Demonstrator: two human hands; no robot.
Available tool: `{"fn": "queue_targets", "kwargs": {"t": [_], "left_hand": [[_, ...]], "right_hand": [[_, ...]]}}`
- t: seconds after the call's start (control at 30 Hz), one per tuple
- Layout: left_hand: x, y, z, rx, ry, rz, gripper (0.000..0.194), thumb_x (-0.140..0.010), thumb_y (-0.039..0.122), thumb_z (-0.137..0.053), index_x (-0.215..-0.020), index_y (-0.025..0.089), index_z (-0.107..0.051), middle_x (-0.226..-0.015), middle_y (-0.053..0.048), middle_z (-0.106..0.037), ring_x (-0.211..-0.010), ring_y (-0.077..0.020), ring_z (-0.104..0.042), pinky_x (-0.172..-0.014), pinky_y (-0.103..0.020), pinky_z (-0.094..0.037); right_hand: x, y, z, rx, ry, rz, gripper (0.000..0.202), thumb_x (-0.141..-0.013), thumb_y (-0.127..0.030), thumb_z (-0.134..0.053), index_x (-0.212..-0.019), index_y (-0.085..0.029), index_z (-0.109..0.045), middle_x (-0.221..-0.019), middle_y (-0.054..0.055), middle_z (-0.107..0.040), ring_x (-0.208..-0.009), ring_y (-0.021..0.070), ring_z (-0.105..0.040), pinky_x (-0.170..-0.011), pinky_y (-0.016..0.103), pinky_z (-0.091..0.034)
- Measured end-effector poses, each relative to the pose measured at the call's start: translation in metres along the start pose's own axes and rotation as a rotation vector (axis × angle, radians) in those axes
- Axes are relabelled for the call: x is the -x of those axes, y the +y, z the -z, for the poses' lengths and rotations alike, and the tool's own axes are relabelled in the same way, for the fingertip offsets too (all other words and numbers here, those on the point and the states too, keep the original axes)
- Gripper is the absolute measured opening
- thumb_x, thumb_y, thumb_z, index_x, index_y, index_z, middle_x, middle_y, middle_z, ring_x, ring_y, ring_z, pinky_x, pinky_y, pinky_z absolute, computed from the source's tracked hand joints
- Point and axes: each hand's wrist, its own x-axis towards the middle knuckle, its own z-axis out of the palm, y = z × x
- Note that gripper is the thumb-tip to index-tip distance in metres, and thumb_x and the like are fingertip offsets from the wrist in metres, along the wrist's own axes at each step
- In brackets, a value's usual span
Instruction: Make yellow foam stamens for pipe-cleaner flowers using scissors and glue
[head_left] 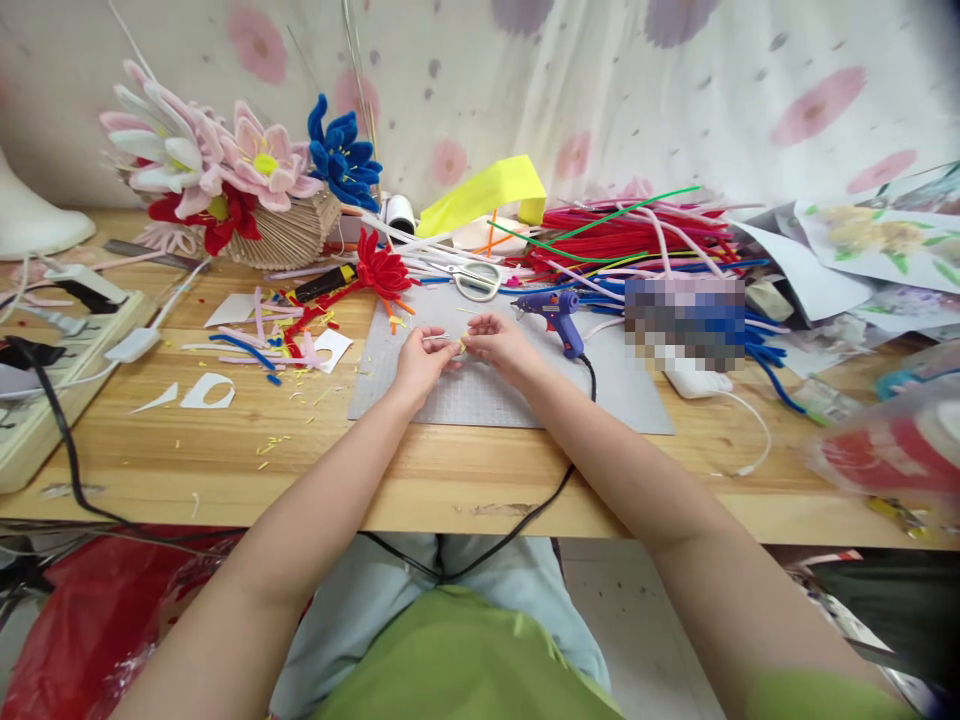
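Over the grey cutting mat point(480, 400), my two hands meet with their fingertips close together. My left hand point(426, 362) is closed on a thin pale stick point(435, 338), perhaps a wire. My right hand point(496, 345) pinches a small yellow piece point(462, 345) where the fingertips meet; fingers hide most of it. A purple glue gun point(553, 318) lies on the mat to the right of my right hand. Just beyond my hands are scissors with pale handles point(477, 282) and a red fuzzy flower point(381, 268) with orange tips.
Pipe cleaners point(630, 238) in many colours are heaped at the back. Fuzzy flowers point(262, 165) stand in a basket point(289, 235) at the back left. Paper scraps point(208, 390) and clippings litter the left side. A power strip point(82, 380) sits far left; the glue gun's cord point(574, 475) crosses the front edge.
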Motion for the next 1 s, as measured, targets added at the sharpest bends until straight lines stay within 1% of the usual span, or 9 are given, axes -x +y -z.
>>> {"fn": "queue_targets", "kwargs": {"t": [0.13,0.27,0.37,0.43,0.53,0.6,0.7,0.83,1.0], "left_hand": [[-0.004,0.007,0.010,-0.179,-0.084,-0.017,0.044,-0.062,0.008,-0.071,-0.094,0.018,-0.043,-0.063,0.005,-0.059,-0.059,-0.0116,-0.062,-0.055,-0.026,-0.053],[-0.006,0.009,0.017,-0.304,-0.178,0.023,0.046,-0.062,0.009,-0.069,-0.097,0.018,-0.041,-0.063,0.006,-0.059,-0.058,-0.0130,-0.063,-0.052,-0.024,-0.051],[-0.009,0.006,0.020,-0.417,-0.181,-0.059,0.047,-0.063,0.009,-0.065,-0.102,0.020,-0.040,-0.064,0.007,-0.056,-0.057,-0.0112,-0.061,-0.051,-0.022,-0.048],[-0.012,0.004,0.022,-0.553,-0.130,-0.202,0.047,-0.064,0.009,-0.063,-0.104,0.021,-0.042,-0.070,0.006,-0.058,-0.057,-0.0093,-0.058,-0.054,-0.022,-0.047],[-0.017,0.003,0.026,-0.747,0.026,-0.451,0.042,-0.067,0.009,-0.059,-0.105,0.021,-0.045,-0.084,0.001,-0.062,-0.066,-0.0098,-0.057,-0.066,-0.026,-0.047],[-0.020,0.004,0.029,-0.828,0.114,-0.534,0.038,-0.070,0.011,-0.057,-0.105,0.021,-0.047,-0.087,0.000,-0.063,-0.073,-0.0126,-0.057,-0.073,-0.029,-0.046],[-0.025,0.003,0.034,-0.894,0.165,-0.566,0.036,-0.072,0.013,-0.056,-0.107,0.022,-0.049,-0.087,-0.001,-0.064,-0.084,-0.0174,-0.058,-0.082,-0.034,-0.044],[-0.028,0.004,0.038,-0.913,0.149,-0.596,0.042,-0.072,0.010,-0.055,-0.111,0.022,-0.050,-0.090,-0.004,-0.066,-0.101,-0.0229,-0.055,-0.091,-0.038,-0.040],[-0.029,0.010,0.046,-0.919,0.170,-0.608,0.054,-0.067,0.000,-0.048,-0.116,0.023,-0.050,-0.092,-0.005,-0.067,-0.110,-0.0247,-0.051,-0.099,-0.042,-0.035]], "right_hand": [[0.003,0.003,0.008,0.055,-0.024,-0.009,0.037,-0.051,-0.009,-0.067,-0.082,-0.018,-0.049,-0.068,-0.005,-0.055,-0.062,0.0077,-0.053,-0.058,0.022,-0.042],[0.003,0.003,0.012,0.246,-0.101,0.075,0.039,-0.051,-0.012,-0.067,-0.084,-0.019,-0.048,-0.070,-0.006,-0.054,-0.059,0.0078,-0.051,-0.057,0.023,-0.042],[0.002,0.005,0.009,0.368,-0.141,0.138,0.037,-0.054,-0.013,-0.063,-0.086,-0.020,-0.046,-0.073,-0.005,-0.055,-0.056,0.0076,-0.049,-0.056,0.023,-0.040],[0.001,0.008,0.006,0.471,-0.100,0.174,0.034,-0.057,-0.011,-0.059,-0.087,-0.020,-0.045,-0.076,-0.005,-0.056,-0.056,0.0074,-0.048,-0.057,0.024,-0.040],[0.000,0.013,0.003,0.674,0.037,0.240,0.031,-0.061,-0.008,-0.052,-0.088,-0.022,-0.044,-0.085,-0.003,-0.058,-0.060,0.0087,-0.051,-0.064,0.027,-0.043],[0.000,0.015,0.003,0.797,0.102,0.292,0.031,-0.064,-0.008,-0.049,-0.091,-0.022,-0.044,-0.090,0.000,-0.058,-0.067,0.0113,-0.054,-0.071,0.030,-0.044],[0.000,0.017,0.005,0.931,0.126,0.364,0.032,-0.067,-0.007,-0.046,-0.095,-0.023,-0.045,-0.096,0.004,-0.059,-0.081,0.0167,-0.056,-0.078,0.034,-0.044],[0.002,0.017,0.008,1.015,0.129,0.433,0.037,-0.066,-0.007,-0.048,-0.100,-0.022,-0.047,-0.101,0.006,-0.060,-0.097,0.0209,-0.053,-0.087,0.037,-0.042],[0.004,0.014,0.009,0.872,0.117,0.406,0.039,-0.067,-0.009,-0.046,-0.102,-0.024,-0.046,-0.100,0.002,-0.065,-0.096,0.0183,-0.054,-0.083,0.033,-0.043]]}}
